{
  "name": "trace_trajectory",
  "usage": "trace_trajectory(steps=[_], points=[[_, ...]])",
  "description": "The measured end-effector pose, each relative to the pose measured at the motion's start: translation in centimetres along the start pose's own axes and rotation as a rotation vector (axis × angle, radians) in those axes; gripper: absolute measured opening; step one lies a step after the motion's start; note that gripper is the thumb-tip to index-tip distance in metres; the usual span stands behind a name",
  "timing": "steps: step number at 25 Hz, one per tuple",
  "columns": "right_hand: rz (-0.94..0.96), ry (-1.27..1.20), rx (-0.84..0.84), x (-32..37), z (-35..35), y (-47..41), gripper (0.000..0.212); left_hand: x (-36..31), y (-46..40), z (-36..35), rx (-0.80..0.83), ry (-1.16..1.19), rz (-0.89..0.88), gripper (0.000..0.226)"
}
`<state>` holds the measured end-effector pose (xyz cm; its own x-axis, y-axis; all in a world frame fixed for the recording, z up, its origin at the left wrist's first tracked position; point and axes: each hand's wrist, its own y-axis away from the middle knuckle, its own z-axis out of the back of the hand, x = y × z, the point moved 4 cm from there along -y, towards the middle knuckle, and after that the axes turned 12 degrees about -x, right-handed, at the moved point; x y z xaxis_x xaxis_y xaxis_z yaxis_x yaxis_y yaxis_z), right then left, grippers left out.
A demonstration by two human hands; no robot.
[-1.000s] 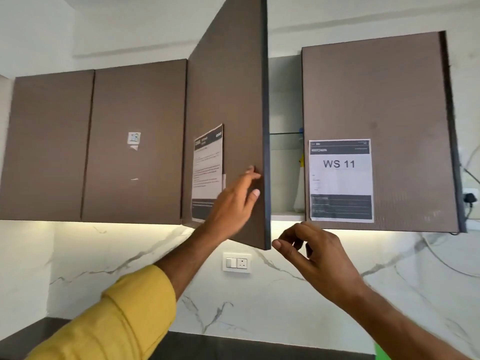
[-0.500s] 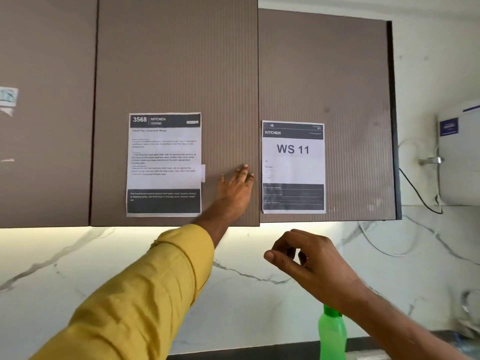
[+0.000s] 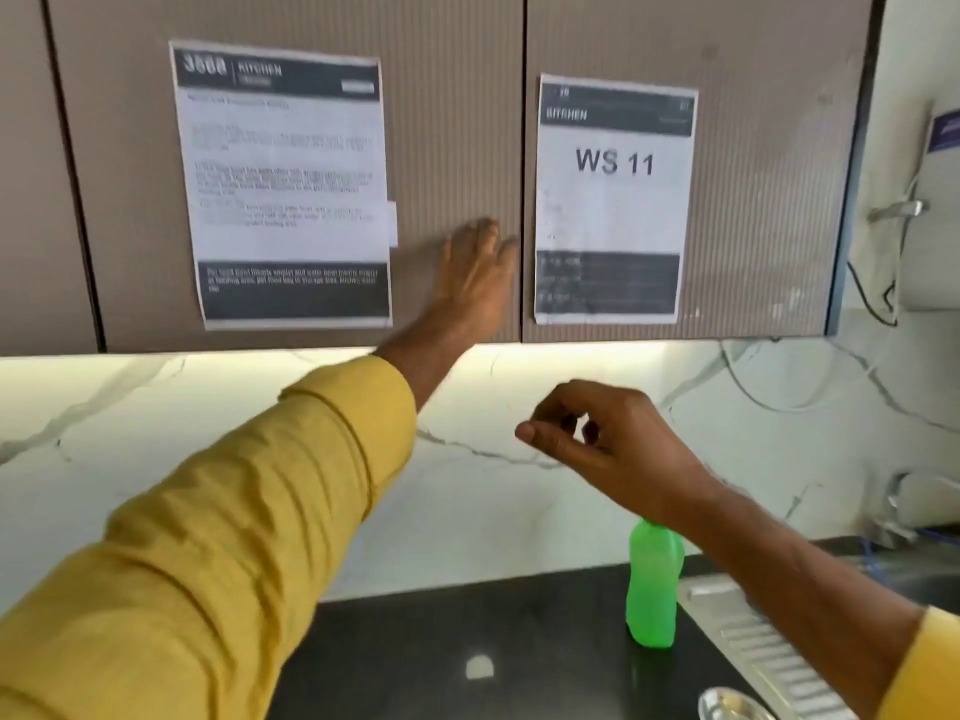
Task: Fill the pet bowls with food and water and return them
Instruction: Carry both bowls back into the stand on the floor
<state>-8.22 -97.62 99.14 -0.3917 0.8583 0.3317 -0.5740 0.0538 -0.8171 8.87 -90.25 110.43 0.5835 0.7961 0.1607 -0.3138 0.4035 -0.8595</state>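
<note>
On black counter [image 3: 441, 631]: green bottle [image 3: 652, 589], marble backsplash [image 3: 519, 506].

Warm strip light is cast below the left hand [image 3: 480, 275], which is motion-blurred; a glare spot is seen on the counter [image 3: 415, 641].

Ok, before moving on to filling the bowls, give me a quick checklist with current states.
1. Cabinet door shut flush with its neighbour: ok.
2. Left hand free of objects, flat on the door: ok.
3. Right hand empty, fingers loosely curled: ok.
4. Green bottle upright on the dark counter: ok.
5. Metal bowl within reach at the bottom edge: ok; contents: cannot tell.
6. Pet food in sight: not ok, none visible.
</note>
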Motion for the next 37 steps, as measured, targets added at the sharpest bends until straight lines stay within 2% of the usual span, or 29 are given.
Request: trace_trajectory(steps=[2,4,6,9,12,13,15,18,21,25,33,35,37], points=[[-0.031,-0.014,0.016,-0.4,-0.7,1.2,0.025,-0.1,3.8,0.2,-0.123,0.255,0.05,0.061],[-0.1,-0.03,0.035,-1.2,-1.6,3.5,0.024,-0.2,9.9,-1.0,-0.106,0.565,0.167,0.043],[-0.21,-0.066,0.062,-2.3,-2.6,6.5,0.02,0.0,17.2,-3.1,0.045,0.745,0.314,0.025],[-0.362,-0.094,0.162,-4.6,-4.7,12.3,0.013,0.2,30.8,-8.9,0.415,0.846,0.612,0.003],[-0.49,-0.112,0.284,-7.0,-6.8,19.1,0.014,-0.6,45.5,-13.4,0.744,0.803,0.968,0.007],[-0.534,-0.116,0.307,-7.7,-7.3,21.2,0.015,-1.1,49.1,-14.2,0.795,0.772,1.088,0.003],[-0.627,-0.127,0.349,-9.2,-8.4,25.2,0.019,-2.3,54.6,-15.3,0.848,0.719,1.328,0.015],[-0.763,-0.162,0.397,-10.8,-9.4,30.0,0.014,-4.3,58.2,-16.1,0.836,0.772,1.62,0.027],[-0.838,-0.177,0.434,-12.0,-9.4,32.5,0.007,-5.7,58.1,-16.4,0.758,0.833,1.77,0.019],[-0.889,-0.208,0.419,-14.5,-8.6,33.4,0.005,-6.6,57.5,-16.9,0.639,0.794,1.855,0.006],[-1.0,-0.258,0.379,-21.7,-4.5,33.6,0.003,-9.8,55.7,-17.0,0.476,0.779,1.92,0.008],[-1.096,-0.227,0.309,-24.5,-3.5,34.5,0.004,-10.7,54.9,-16.9,0.453,0.783,1.924,0.009],[-1.263,-0.147,0.14,-28.6,-2.0,36.2,0.009,-12.1,54.0,-16.6,0.437,0.812,1.928,0.008]])
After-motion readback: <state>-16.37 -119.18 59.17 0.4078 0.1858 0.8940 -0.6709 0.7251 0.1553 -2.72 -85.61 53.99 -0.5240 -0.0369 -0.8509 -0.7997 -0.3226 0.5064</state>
